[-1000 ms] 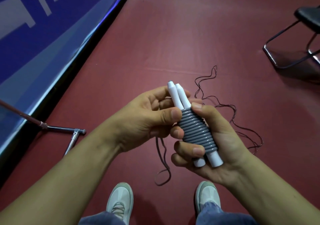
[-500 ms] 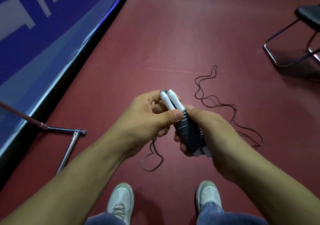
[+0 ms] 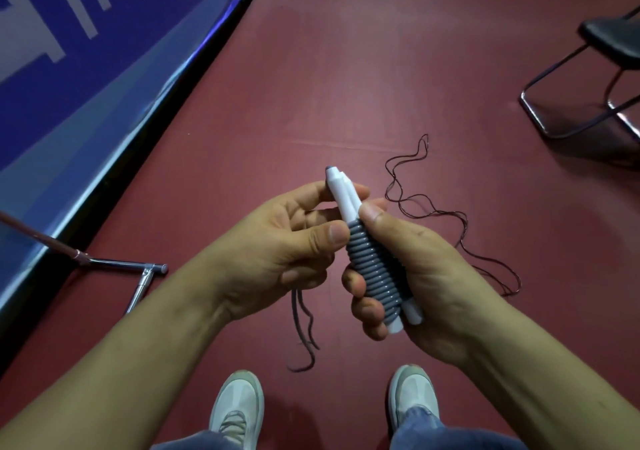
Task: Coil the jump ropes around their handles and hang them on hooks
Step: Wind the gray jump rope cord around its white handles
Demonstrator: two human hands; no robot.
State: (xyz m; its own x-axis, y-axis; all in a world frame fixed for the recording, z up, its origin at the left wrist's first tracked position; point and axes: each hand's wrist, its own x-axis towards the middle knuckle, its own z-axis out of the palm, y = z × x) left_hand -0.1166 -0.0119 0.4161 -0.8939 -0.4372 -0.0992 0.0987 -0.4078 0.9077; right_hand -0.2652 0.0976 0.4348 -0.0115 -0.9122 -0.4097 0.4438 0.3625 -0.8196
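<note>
Two white jump rope handles (image 3: 375, 269) with grey ribbed grips lie side by side, tilted with their tips up and to the left. My right hand (image 3: 412, 273) grips them around the grey part, thumb near the white tips. My left hand (image 3: 294, 245) holds the thin dark rope (image 3: 301, 318) just left of the handles, thumb against the grey ribs. A loop of rope hangs below that hand. The rest of the rope (image 3: 429, 207) trails in loose curls over the red floor to the right. No hook is in view.
A blue banner wall (image 3: 86, 68) runs along the left with a black base. A metal stand foot (image 3: 138, 273) lies on the floor at left. A black chair (image 3: 595, 78) with a metal frame stands at the upper right. My two shoes (image 3: 239, 411) are below.
The handles have turned back so their grey ribs and white ends face me. My right hand rolled back under them and my left hand drew the rope around, the hanging loop now longer.
</note>
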